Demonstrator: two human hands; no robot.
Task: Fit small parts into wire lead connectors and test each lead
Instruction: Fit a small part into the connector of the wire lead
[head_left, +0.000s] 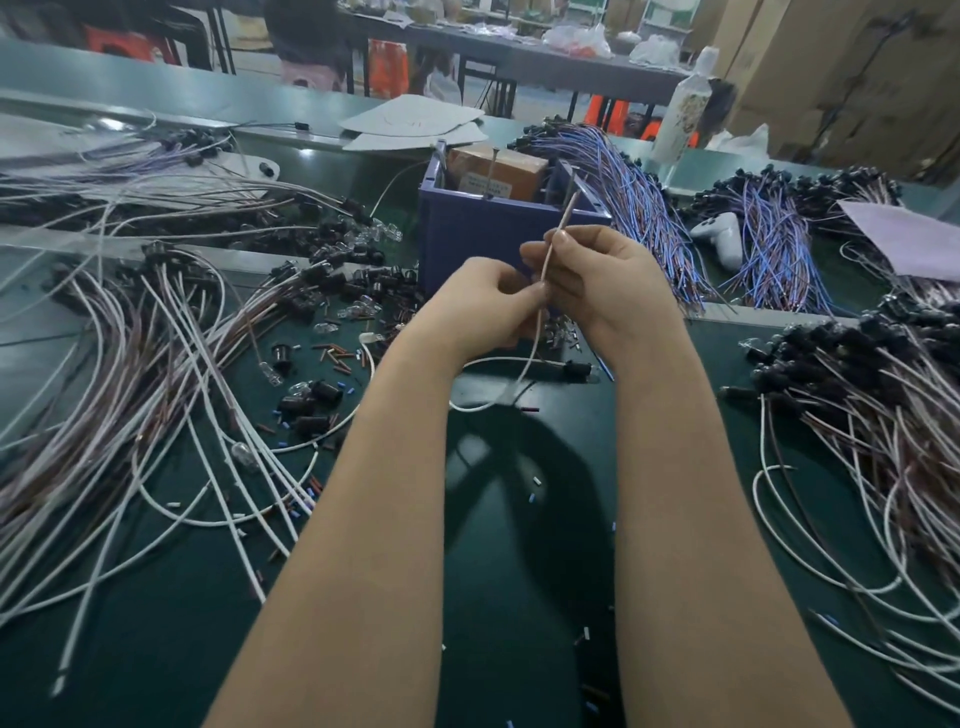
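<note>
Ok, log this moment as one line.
left hand: pinches wire | right hand: pinches same wire | behind: blue box

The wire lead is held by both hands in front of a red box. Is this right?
Not quite. The head view shows that the box is blue, not red. The rest holds: the left hand and the right hand both hold the wire lead in front of it.
</note>
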